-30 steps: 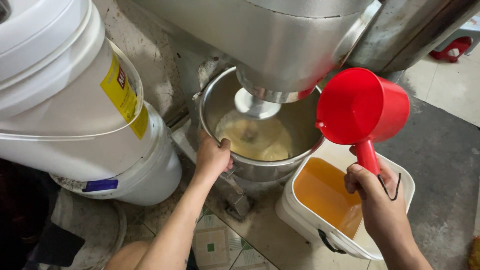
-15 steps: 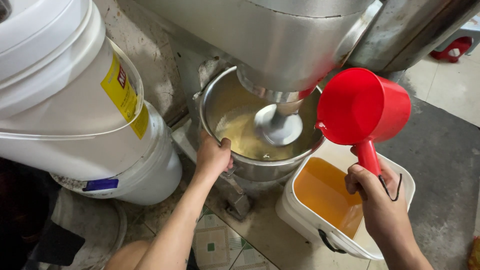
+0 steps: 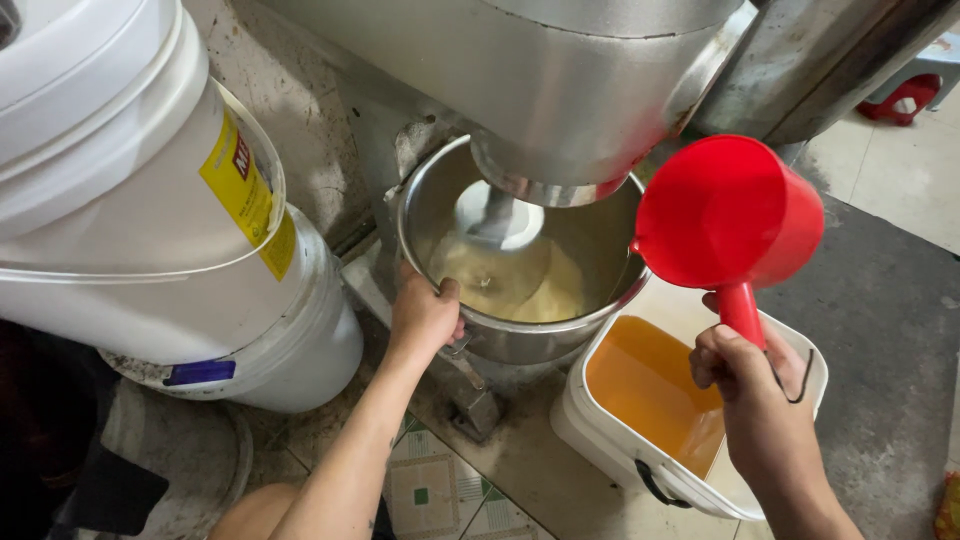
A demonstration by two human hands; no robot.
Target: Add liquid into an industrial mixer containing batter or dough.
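Observation:
My left hand [image 3: 424, 314] grips the near rim of a steel mixing bowl [image 3: 590, 320] that sits under a large metal mixer head [image 3: 560, 80]. Pale yellow batter [image 3: 520, 285] lies in the bowl, with the beater [image 3: 495, 215] in it. My right hand [image 3: 745, 385] holds the handle of a red plastic scoop [image 3: 730, 215], tilted with its mouth toward the bowl's right rim. Below the scoop stands a white square bucket [image 3: 610, 450] holding orange-yellow liquid [image 3: 650, 385].
Two stacked white buckets [image 3: 150, 230] with a yellow label stand at the left, close to the bowl. A dark mat [image 3: 890, 330] covers the floor on the right, and patterned tiles [image 3: 430, 490] show near my arm. A red stool [image 3: 900, 95] sits far right.
The beater has swung round inside the bowl, from the back to the middle and now to the back left. Both hands and the red scoop have stayed almost still.

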